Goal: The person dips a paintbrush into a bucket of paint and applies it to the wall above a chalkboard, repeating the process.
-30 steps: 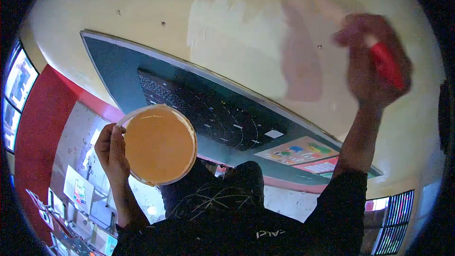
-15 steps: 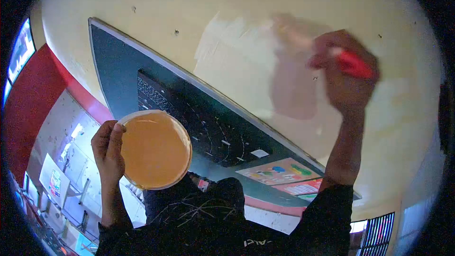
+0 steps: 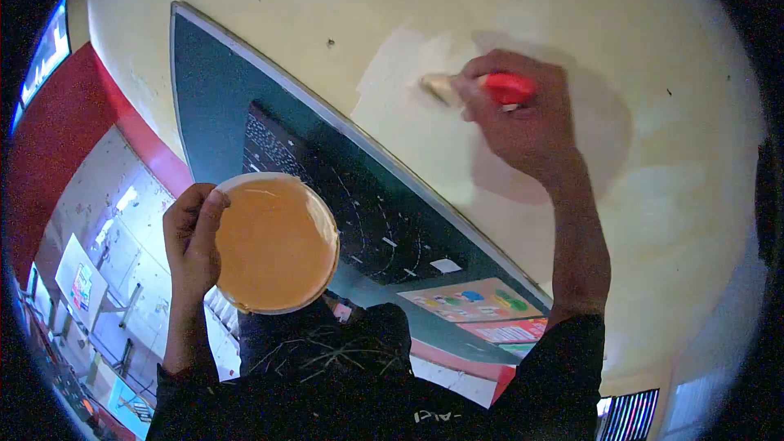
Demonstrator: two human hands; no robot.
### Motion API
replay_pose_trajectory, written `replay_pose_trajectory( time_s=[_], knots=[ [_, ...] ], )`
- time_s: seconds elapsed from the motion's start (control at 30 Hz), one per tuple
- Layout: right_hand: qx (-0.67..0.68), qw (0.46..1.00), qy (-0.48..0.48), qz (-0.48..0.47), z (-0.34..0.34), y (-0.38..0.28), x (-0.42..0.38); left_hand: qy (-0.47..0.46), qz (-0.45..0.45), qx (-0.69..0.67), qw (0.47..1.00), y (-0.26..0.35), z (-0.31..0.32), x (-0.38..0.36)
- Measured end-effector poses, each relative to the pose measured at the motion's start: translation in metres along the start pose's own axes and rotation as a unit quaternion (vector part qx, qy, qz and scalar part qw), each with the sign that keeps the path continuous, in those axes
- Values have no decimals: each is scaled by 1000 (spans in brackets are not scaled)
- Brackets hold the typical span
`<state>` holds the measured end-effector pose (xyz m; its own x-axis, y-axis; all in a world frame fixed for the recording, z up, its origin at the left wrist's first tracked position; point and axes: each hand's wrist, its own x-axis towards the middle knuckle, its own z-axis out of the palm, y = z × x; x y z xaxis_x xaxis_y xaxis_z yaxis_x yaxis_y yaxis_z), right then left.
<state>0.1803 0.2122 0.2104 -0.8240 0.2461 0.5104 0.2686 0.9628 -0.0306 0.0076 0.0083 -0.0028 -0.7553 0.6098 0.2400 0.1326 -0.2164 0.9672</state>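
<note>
My left hand (image 3: 194, 237) grips the rim of a round white tub of peach-orange paint (image 3: 276, 245), thumb over the edge. Closed around a red-handled paintbrush (image 3: 508, 90), my right hand (image 3: 527, 118) is raised at the wall. The brush's bristles (image 3: 438, 88) meet the cream wall (image 3: 572, 0) on a paler, wet-looking patch (image 3: 392, 73). Part of the handle is hidden by my fingers.
Just below the patch runs the framed edge of a green board (image 3: 208, 73), with a dark chart and colourful posters (image 3: 474, 298) on it. Tiled floor (image 3: 122, 188) and a white-topped chair (image 3: 82, 273) lie far below left. A barred window (image 3: 633, 415) is at lower right.
My right hand has moved left with the paintbrush, bringing its bristles onto the pale patch. The tub stays in my left hand, and the view has shifted slightly.
</note>
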Motion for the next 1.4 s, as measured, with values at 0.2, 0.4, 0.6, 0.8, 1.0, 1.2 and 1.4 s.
replay_pose_trajectory(
  time_s=[0.2, 0.4, 0.6, 0.8, 1.0, 1.2, 1.4],
  knots=[
    [-248, 933, 242, -94, -43, 4, 32, -8, -40, -36, 999, -1, -5, -1],
    [25, 997, 49, 46, 5, -25, 31, 9, -30, -30, 999, -5, -6, -2],
    [151, 986, -29, 66, 76, -8, 25, -12, -31, -51, 998, -6, -10, -2],
    [65, 997, -36, 21, 110, 12, 38, -9, -30, -35, 999, -6, -11, -3],
    [-110, 968, 158, -157, 54, -4, 61, 0, -35, -50, 998, -6, -15, -3],
    [-254, 953, 155, -53, -1, -37, 54, 13, -41, -43, 998, -4, -12, -3],
    [26, 999, -34, 10, 70, -3, 23, -9, -31, -39, 999, -5, -15, -3]
  ],
)
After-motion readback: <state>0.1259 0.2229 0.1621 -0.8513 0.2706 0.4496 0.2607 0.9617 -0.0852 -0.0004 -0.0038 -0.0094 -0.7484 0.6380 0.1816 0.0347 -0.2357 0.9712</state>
